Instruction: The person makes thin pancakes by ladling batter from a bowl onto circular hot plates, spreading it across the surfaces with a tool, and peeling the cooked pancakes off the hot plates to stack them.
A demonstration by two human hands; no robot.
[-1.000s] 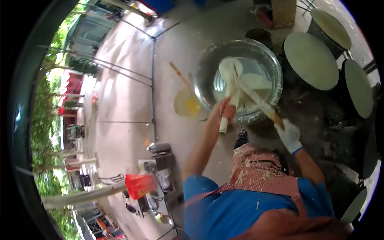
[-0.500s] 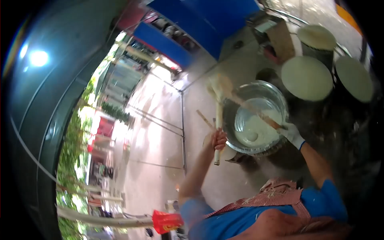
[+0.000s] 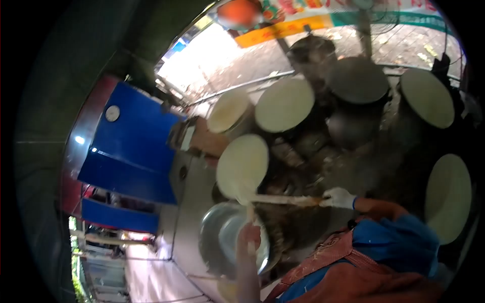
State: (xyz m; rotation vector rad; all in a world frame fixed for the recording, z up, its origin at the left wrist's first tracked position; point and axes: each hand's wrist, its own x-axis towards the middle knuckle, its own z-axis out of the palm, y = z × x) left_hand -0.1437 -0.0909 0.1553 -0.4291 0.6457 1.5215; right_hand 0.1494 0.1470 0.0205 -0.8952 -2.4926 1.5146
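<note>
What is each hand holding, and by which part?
The left hand grips a pale rod partway along; the gloved right hand holds a stick by its near end. Their far ends blur.

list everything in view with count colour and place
basin: 1, silver, lower centre
left tool: 1, pale, above basin
right tool: 1, pale, brownish grip, centre
pale round tops: 5, off-white, centre to right
dark round top: 1, grey, upper right
panels: 2, blue, left
box: 1, brown, beside panels
banner: 1, multicoloured, top
apron: 1, reddish, lower right
left hand: 1, bare, holding left tool
right hand: 1, white glove, holding right tool
</note>
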